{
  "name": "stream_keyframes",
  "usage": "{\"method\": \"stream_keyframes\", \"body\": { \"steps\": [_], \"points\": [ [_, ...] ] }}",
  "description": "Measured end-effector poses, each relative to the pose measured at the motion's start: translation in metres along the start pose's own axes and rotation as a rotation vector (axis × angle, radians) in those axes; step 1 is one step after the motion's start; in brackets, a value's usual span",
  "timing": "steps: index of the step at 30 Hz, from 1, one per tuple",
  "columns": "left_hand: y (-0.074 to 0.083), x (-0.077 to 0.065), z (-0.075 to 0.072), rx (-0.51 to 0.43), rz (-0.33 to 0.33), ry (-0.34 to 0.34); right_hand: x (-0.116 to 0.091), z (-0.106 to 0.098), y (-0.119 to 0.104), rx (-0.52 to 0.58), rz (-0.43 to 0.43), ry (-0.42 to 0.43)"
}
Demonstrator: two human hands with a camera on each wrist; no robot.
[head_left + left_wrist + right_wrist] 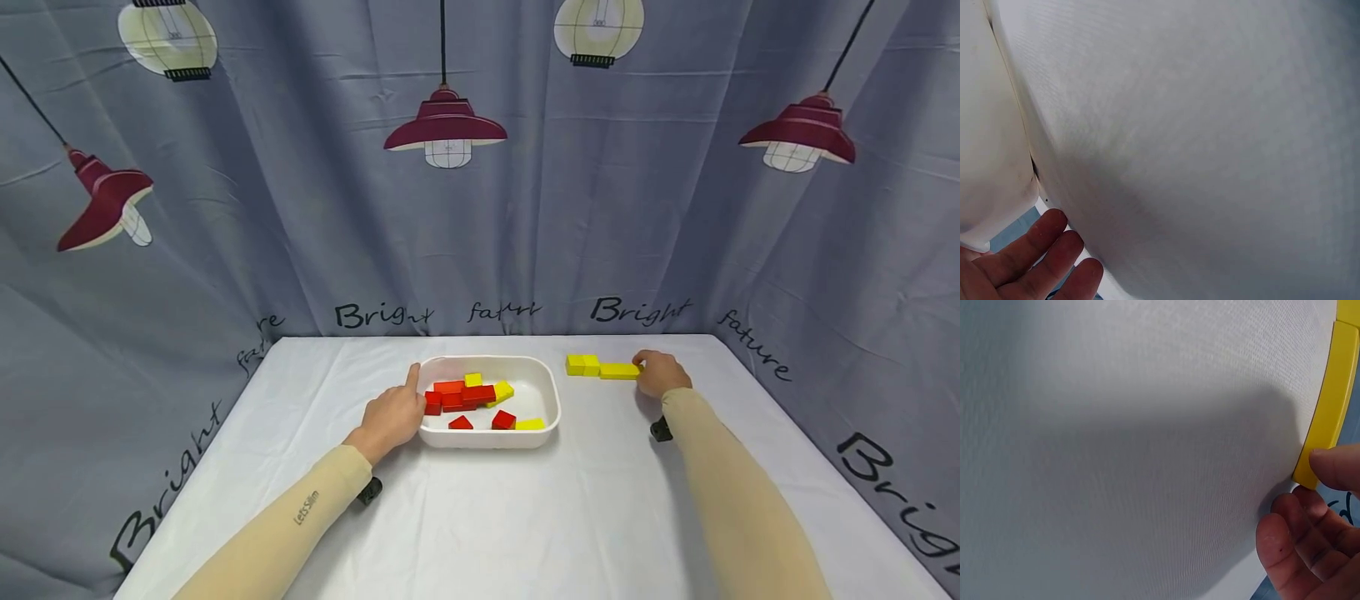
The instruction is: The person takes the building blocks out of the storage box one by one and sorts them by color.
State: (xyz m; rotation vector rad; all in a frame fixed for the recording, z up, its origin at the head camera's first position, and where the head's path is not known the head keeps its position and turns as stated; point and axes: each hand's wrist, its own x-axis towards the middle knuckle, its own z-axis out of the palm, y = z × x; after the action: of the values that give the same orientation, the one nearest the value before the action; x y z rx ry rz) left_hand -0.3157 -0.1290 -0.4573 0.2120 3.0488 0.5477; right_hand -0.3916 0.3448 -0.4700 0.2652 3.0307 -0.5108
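Observation:
A white plastic tray (484, 444) holds red and yellow blocks. My left hand (390, 418) rests at its left side, index finger extended along the rim. In the left wrist view, three loosely bent fingers (1047, 240) show beside the tray's wall (997, 125). My right hand (662, 375) pinches the right end of a long yellow block (618, 372) on the table. In the right wrist view, the thumb (1338, 467) lies on this block's end; the other fingers are bent below it. Two short yellow blocks (582, 365) adjoin its left end.
A white cloth covers the table (495, 525). In the tray, red blocks (453, 397) lie piled at the left, with several yellow ones (530, 424) among and beside them. Behind the table hangs a grey-blue curtain (480, 242) printed with lamps and lettering.

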Motion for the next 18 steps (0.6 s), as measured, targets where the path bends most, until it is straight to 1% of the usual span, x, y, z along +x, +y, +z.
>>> {"method": "stream_keyframes", "body": {
  "steps": [5,9,18],
  "points": [
    [-0.0002,0.0001,-0.0003,-0.001,-0.008,0.007,-0.0069,-0.0039,-0.0077,0.012,0.008,0.006],
    [-0.0012,-0.0014,0.0013,0.003,-0.016,0.004,-0.0088,-0.0017,-0.0082,0.019,0.002,0.004],
    [0.0001,0.0000,0.0024,0.004,-0.015,0.013,-0.0039,-0.0003,-0.0059,0.017,0.006,0.031]
  ]
}}
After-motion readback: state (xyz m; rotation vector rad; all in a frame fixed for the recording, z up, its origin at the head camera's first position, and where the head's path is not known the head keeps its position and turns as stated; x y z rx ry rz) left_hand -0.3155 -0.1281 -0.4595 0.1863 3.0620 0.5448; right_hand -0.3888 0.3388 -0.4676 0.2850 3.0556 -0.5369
